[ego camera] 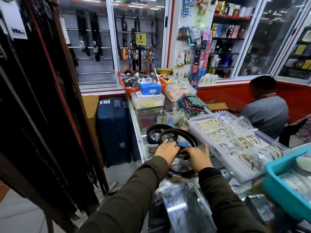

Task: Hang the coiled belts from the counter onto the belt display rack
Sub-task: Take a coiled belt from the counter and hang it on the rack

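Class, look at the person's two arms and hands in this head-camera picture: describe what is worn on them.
Both arms wear long, dark olive-brown fabric sleeves reaching the wrists, with creases along the forearms. The left hand and right hand are bare, without gloves. A thin ring appears to sit on a left-hand finger; no watch or bracelet shows.

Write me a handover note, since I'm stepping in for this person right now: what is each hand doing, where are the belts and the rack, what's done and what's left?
Left hand: on the brown coiled belt, fingers over its near edge.
Right hand: gripping the same belt's strap end at the near side.
Black coiled belt: on the glass counter, just left of and behind the brown one.
Another dark coil lies under the wrists.
Belt display rack: to the left, already full of hanging belts.
Done: nothing from this batch visibly hung yet.
Left: lift the brown belt, hang it, then the others.
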`<state>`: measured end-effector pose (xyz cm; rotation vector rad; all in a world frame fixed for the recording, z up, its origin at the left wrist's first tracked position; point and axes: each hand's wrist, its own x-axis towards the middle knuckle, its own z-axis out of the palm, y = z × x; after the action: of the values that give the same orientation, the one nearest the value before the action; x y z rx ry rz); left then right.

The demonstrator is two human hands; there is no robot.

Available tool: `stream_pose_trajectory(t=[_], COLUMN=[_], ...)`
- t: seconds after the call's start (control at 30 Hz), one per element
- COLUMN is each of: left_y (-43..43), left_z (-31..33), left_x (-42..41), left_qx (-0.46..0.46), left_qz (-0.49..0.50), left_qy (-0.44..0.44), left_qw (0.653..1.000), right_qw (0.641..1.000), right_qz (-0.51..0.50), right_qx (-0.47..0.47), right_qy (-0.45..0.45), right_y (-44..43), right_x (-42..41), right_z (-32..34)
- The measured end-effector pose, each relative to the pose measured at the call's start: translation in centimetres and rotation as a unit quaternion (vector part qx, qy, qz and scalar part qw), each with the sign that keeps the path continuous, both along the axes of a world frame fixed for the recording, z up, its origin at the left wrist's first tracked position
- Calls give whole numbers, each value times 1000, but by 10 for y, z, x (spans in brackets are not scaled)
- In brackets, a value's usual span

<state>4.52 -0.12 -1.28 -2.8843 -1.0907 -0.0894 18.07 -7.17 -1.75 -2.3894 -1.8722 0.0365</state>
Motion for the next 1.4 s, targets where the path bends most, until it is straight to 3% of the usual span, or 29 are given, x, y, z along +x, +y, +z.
stream_pose_trajectory(t=[0.2,0.4,0.47,0.57,0.7,0.87,1.03,1.4], left_y=[-6,-7,-8,-10,-11,-15,-30,-39], left_z=[5,27,32,39,46,56,71,122], left_x=[-14,-57,-76,-104,-136,-176,-211,-289], left_qx=[-10,-29,-46,-82,-113,-94,-64,-15], left_qz=[42,131,160,205,249,276,266,248], left_qy=[-105,-254,-318,-405,-501,-560,-594,-692], left_qw=[994,958,933,887,821,775,757,677], right_qw=[997,969,957,934,881,790,745,699], right_qz=[32,57,30,-11,51,131,180,282], right_qx=[44,229,284,341,261,193,195,172], right_qy=[-56,-71,-42,107,391,567,612,634], right_y=[-7,8,13,22,41,46,49,67], right_x=[-12,-40,-54,-84,-122,-170,-206,-289], right_z=[27,50,58,68,68,70,79,129])
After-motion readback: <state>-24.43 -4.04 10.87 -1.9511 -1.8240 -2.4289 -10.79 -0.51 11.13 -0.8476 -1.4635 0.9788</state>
